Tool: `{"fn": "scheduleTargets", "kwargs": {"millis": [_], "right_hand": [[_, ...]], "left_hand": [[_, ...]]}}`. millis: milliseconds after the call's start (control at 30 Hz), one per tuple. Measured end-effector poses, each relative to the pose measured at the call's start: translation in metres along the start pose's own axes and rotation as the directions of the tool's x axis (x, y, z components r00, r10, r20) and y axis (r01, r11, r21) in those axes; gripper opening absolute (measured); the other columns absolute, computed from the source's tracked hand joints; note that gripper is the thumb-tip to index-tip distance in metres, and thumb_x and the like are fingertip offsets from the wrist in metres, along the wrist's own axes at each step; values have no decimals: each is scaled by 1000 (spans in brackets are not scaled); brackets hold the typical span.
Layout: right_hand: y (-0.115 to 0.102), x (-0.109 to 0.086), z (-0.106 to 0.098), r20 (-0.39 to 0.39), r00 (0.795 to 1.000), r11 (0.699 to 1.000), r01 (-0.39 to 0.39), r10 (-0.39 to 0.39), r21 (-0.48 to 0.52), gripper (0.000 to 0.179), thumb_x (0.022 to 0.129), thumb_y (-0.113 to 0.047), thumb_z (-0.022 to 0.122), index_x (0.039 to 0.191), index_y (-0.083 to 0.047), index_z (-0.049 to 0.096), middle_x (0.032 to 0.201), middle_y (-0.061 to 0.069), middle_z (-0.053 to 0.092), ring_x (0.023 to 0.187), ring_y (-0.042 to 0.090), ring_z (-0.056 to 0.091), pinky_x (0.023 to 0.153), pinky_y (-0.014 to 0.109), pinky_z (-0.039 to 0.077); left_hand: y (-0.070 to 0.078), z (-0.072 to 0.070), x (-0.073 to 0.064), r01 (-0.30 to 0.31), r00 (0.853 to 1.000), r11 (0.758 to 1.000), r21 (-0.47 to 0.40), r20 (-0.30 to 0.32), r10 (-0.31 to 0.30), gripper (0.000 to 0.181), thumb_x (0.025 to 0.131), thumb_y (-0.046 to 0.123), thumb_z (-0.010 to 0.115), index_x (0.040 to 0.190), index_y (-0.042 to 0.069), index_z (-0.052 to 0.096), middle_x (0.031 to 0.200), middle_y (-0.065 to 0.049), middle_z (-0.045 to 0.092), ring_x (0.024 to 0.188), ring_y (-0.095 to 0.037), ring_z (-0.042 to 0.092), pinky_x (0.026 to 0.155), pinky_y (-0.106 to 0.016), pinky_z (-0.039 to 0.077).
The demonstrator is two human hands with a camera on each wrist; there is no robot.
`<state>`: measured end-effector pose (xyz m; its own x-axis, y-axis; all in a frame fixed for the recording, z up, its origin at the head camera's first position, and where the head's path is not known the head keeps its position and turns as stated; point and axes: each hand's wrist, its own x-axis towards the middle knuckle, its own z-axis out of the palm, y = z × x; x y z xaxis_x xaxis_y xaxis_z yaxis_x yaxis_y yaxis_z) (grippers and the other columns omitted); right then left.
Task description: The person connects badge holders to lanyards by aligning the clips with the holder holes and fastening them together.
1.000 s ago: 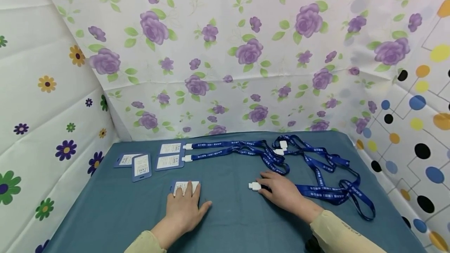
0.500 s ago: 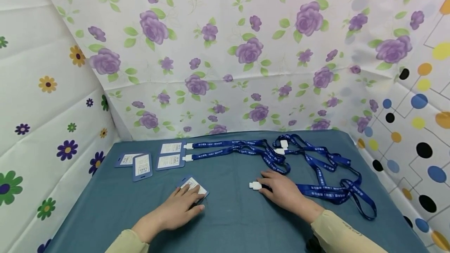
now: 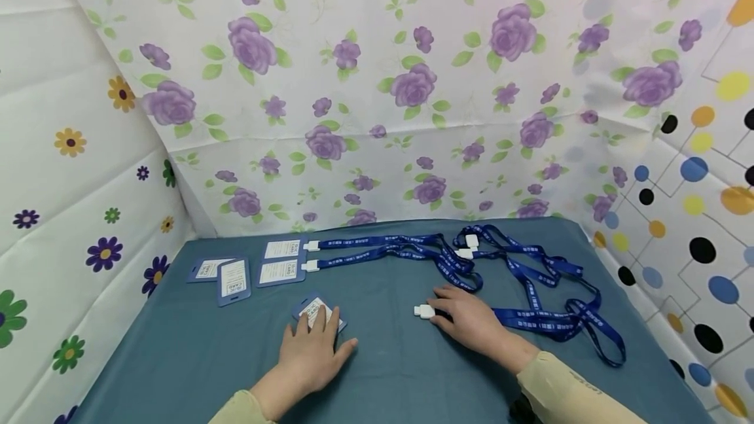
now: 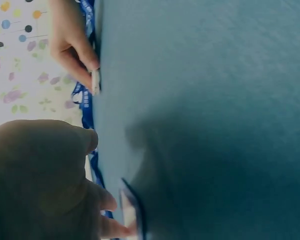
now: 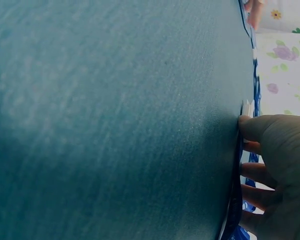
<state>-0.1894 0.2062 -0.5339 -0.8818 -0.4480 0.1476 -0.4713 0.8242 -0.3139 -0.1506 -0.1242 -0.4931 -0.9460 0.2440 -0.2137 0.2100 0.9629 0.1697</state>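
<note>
A blue-framed ID card holder [image 3: 312,304] lies slanted on the teal cloth in the head view. My left hand [image 3: 312,355] rests its spread, fairly straight fingertips on the near part of this holder; the fingers hide some of it. Further right, my right hand [image 3: 468,319] pinches a lanyard by its white plastic clip [image 3: 424,311] between thumb and forefinger, low over the cloth. The lanyard's blue printed strap [image 3: 542,320] trails away to the right. In the left wrist view the holder's edge [image 4: 130,205] shows beside the left fingertips.
Two card holders [image 3: 278,271] clipped to blue lanyards [image 3: 353,260] lie side by side at the back. Two loose, overlapping holders [image 3: 233,280] are at the left. More lanyards with white clips [image 3: 472,241] are heaped at the back right. Patterned cloth walls [image 3: 377,90] surround the table.
The card holder has turned from square to slanted under my left fingers. My left hand swung leftward at the wrist, then came back. The right hand stays in place with the clip.
</note>
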Motion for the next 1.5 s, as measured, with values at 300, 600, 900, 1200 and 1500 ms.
{"fn": "scheduleTargets", "kwargs": {"millis": [300,600,900,1200,1500], "right_hand": [[-1,1,-1,-6,1000,1000,7,-7,-3,40,97,-30,74,131,-10,72,143,16,59,135,38,52,106,58,45],[-3,0,-1,-11,1000,1000,8,-8,-9,39,96,-28,75,130,-9,72,142,17,60,135,39,52,106,58,45],[-1,0,1,4,1000,1000,1,-1,-8,39,97,-29,74,131,-10,72,143,16,59,135,38,52,106,58,45],[-2,-1,-2,-5,1000,1000,3,-3,-12,39,97,-29,74,131,-9,72,142,17,60,135,39,52,106,58,45],[-3,-1,-2,-10,1000,1000,3,-3,-6,39,97,-28,74,130,-10,72,142,17,59,135,40,52,105,59,45]], "left_hand": [[-28,-1,2,-248,963,966,-77,94,254,70,104,59,46,159,15,41,166,-15,27,152,-48,16,116,-70,17],[-19,-12,-1,-211,976,969,-124,25,216,71,106,57,45,156,6,44,164,-19,31,149,-47,25,117,-66,20],[4,-2,0,-91,996,994,57,3,91,73,103,62,46,153,9,49,158,-18,42,141,-42,40,112,-66,30],[-25,-3,4,-295,949,954,-50,97,299,67,105,55,47,158,14,43,165,-13,31,152,-40,25,117,-69,16],[-12,-6,-1,-219,974,973,-67,37,222,70,105,56,47,157,8,43,163,-16,34,149,-41,30,115,-65,26]]}}
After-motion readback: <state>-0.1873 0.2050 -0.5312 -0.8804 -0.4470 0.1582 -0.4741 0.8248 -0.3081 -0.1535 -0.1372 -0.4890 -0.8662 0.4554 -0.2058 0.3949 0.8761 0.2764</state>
